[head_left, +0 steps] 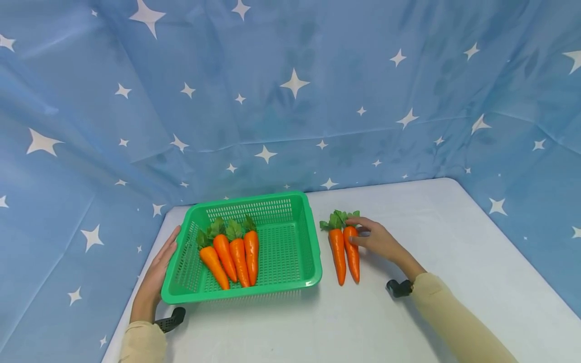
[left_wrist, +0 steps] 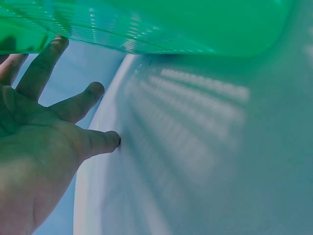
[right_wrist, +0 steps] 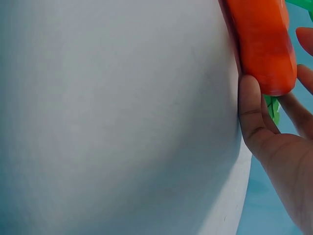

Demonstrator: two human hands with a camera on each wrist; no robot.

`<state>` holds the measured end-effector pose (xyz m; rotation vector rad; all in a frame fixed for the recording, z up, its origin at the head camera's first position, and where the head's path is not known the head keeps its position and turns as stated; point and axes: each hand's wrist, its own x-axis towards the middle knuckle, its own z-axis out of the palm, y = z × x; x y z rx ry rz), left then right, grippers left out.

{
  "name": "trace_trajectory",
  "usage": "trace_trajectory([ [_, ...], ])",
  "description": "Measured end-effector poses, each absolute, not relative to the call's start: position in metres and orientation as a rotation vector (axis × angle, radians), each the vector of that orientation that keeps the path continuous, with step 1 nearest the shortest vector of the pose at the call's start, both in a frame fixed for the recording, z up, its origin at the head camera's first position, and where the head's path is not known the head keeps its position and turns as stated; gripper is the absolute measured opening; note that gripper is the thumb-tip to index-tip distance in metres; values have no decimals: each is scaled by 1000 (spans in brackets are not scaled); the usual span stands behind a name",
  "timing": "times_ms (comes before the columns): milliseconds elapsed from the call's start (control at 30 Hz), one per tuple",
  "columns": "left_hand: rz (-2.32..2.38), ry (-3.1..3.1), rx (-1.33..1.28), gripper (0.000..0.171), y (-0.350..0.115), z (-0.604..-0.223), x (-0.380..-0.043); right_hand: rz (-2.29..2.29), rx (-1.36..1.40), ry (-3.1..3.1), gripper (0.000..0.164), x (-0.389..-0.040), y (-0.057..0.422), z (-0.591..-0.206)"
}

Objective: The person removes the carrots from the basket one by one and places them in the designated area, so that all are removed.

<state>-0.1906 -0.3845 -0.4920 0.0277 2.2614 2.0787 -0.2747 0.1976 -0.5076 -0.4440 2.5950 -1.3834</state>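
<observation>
A green plastic basket [head_left: 281, 252] stands on the left part of the table with several orange carrots [head_left: 239, 257] inside, leafy ends toward the back. My left hand [head_left: 156, 272] rests against the basket's left side, fingers extended; in the left wrist view its fingertips [left_wrist: 59, 43] reach the green wall, with the thumb lower down. Right of the basket lie two carrots side by side. My right hand [head_left: 376, 239] holds the right-hand carrot [head_left: 352, 259] near its leafy top, thumb on one side and fingers curving round the other. The left-hand carrot [head_left: 337, 257] lies untouched beside it.
A white cloth covers the table [head_left: 317, 327]. Behind and beside it hangs a blue curtain [head_left: 290, 116] with white stars, close to the basket's back rim. Black wrist straps show at the left wrist [head_left: 170, 320] and right wrist [head_left: 399, 288].
</observation>
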Motion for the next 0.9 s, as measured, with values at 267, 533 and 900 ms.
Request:
trace_trajectory([
  [267, 2095, 2241, 57, 60, -385, -493, -190, -1443, -489, 2595, 50, -272, 197, -507],
  [533, 2116, 2221, 69, 59, -385, -492, -191, -1411, -425, 2673, 61, -277, 199, -502],
  [900, 2119, 2224, 79, 61, -384, -492, -189, -1442, -319, 2662, 76, -279, 202, -490],
])
